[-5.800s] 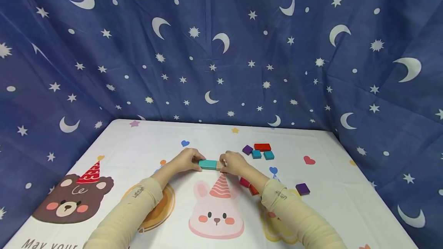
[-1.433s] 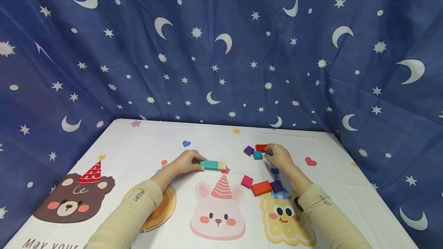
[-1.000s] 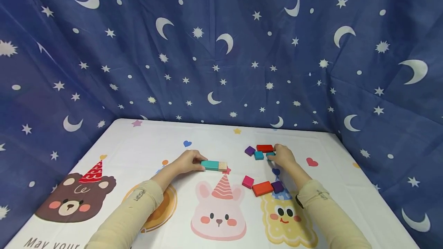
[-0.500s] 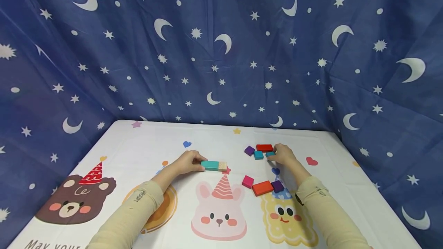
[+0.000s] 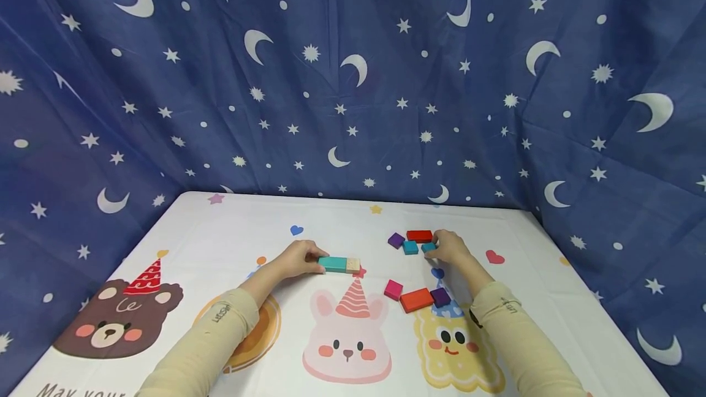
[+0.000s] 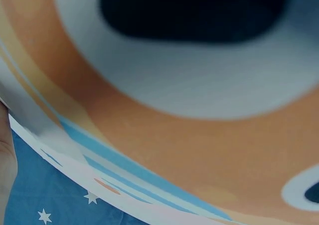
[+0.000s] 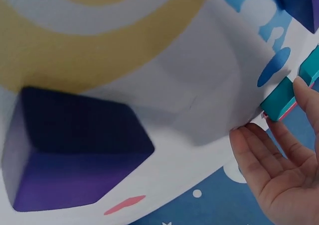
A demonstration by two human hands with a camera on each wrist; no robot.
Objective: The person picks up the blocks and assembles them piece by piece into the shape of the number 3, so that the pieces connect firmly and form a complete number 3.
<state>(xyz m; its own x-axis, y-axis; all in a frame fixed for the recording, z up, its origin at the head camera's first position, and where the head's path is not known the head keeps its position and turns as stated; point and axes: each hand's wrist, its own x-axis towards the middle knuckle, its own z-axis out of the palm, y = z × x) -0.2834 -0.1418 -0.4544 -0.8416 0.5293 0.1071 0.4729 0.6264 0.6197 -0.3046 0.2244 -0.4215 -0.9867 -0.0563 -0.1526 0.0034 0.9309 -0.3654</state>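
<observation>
In the head view my left hand (image 5: 300, 257) grips the left end of a long teal block (image 5: 333, 264) lying on the table. A small plain wood block (image 5: 353, 266) sits against that block's right end. Further right, my right hand (image 5: 452, 248) pinches a small teal block (image 5: 428, 248) by thumb and finger. The right wrist view also has this teal block (image 7: 279, 99) at the fingertips, while the other fingers curve beside it. Another small teal block (image 5: 410, 247) lies just to its left, with a red block (image 5: 420, 236) behind. Printed tablecloth fills most of the left wrist view.
A purple block (image 5: 396, 241) lies left of the teal ones. Nearer stand a pink block (image 5: 393, 290), an orange-red block (image 5: 417, 300) and a purple block (image 5: 440, 296). Close to the right wrist camera is another purple block (image 7: 75, 175). A starry blue curtain (image 5: 353, 139) hangs behind.
Since the earliest frame, my right hand has left the wood block and moved right to the small teal block. My left hand has kept its hold. Over the last second, little differs.
</observation>
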